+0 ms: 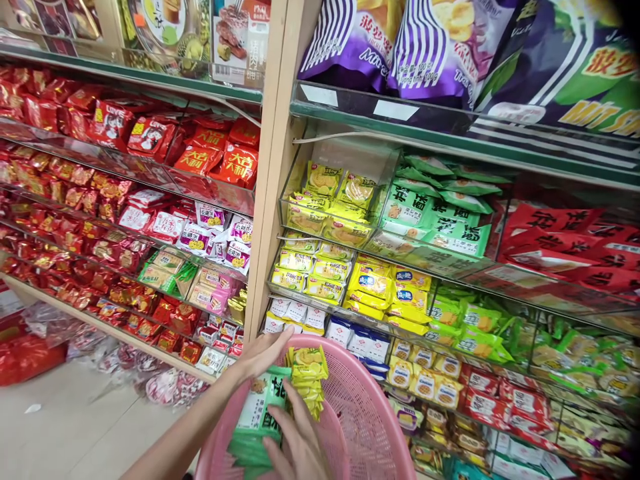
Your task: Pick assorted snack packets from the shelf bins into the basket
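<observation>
Head view: hands [302,437] at green packets [257,403]

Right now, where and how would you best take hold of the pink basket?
Probably pinch the pink basket by its right rim, coming from the right: that curved edge shows bare, while the right hand, green packets and yellow packets lie further left.

Rm for my R hand [300,437] in basket [373,393], R of yellow pkts [307,380]; wood post [267,167] blocks sideways reach btwn L shelves [150,76] & R shelves [450,139].
</observation>
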`<state>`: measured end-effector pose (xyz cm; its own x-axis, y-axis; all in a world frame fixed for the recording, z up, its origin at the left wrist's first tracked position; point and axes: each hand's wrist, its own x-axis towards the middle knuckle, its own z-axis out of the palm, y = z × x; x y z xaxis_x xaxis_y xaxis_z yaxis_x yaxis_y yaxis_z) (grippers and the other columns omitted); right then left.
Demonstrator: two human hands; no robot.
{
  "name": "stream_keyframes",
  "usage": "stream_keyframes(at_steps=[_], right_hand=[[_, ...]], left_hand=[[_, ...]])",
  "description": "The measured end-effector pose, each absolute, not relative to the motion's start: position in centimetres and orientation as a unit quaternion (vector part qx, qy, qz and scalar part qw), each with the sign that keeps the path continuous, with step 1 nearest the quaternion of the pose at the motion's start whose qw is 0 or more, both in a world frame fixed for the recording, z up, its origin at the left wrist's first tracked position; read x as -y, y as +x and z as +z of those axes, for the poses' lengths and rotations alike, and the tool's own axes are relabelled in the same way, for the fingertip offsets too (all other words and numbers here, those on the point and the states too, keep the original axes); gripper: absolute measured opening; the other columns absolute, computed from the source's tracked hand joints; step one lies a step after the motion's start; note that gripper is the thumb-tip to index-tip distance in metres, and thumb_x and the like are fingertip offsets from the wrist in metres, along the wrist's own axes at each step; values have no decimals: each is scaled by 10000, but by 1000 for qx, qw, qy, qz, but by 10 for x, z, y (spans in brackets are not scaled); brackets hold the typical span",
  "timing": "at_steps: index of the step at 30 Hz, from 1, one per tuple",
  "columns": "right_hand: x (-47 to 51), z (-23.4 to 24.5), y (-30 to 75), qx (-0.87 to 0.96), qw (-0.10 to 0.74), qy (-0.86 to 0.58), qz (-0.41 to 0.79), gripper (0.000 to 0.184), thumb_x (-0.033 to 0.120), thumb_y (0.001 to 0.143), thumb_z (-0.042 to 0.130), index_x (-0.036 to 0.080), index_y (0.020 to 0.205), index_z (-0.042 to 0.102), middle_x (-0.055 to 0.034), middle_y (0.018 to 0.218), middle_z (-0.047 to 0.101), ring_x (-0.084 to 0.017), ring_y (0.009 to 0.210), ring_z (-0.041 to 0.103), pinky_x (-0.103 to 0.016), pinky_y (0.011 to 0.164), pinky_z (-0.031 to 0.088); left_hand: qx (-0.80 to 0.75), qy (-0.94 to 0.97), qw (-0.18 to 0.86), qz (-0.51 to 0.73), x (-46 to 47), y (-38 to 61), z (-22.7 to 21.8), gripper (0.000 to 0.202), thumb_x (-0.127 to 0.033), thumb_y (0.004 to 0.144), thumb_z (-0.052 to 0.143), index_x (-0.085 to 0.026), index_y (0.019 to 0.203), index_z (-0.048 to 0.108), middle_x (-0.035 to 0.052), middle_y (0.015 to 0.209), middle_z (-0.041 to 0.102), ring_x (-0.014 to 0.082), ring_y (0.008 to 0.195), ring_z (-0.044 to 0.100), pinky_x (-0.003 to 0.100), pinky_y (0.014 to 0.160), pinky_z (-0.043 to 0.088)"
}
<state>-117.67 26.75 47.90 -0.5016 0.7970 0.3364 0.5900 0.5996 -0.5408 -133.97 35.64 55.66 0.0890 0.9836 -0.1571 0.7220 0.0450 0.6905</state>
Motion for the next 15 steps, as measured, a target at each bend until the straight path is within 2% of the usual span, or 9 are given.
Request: stream_keyframes(at_steps=[5,9,11,13,15], right_hand=[[-264,472,-1176,835,300,-386,251,368,360,860,497,241,1204,552,-85,1431,378,-261,1297,371,-369,1048,370],[-254,459,-1190,711,422,-435,355,607,520,791,548,234,1315,439,-72,1478,288,-268,1348,272,-384,1091,299],[-251,454,-1195,603,453,-494,432,731,600,770,523,184,1353,379,-101,1464,313,-257,1351,267,-373,1097,282],[-253,455,-1197,504,435,-536,520,815,661,729,528,136,1338,391,-134,1411,396,-260,1324,324,-372,1088,292],[-259,462,-1197,445,400,-535,596,844,690,667,571,121,1280,461,-141,1342,483,-270,1279,394,-375,1072,308]], left_hand=[[-635,667,332,207,-357,-1342,553,732,-687,831,127,-231,1016,670,93,1098,670,325,1070,565,396,876,389],[-637,663,335,205,-358,-1342,552,690,-681,833,160,-260,1103,635,86,1108,665,325,1083,556,404,884,383],[-643,660,332,201,-357,-1342,553,712,-690,825,159,-237,1074,649,95,1054,681,323,1045,574,389,860,397],[-644,661,329,199,-357,-1341,553,723,-696,820,154,-226,1010,669,96,977,695,319,990,593,381,831,410],[-643,663,328,200,-357,-1341,553,711,-694,820,154,-231,968,674,93,949,696,318,965,597,387,819,413]])
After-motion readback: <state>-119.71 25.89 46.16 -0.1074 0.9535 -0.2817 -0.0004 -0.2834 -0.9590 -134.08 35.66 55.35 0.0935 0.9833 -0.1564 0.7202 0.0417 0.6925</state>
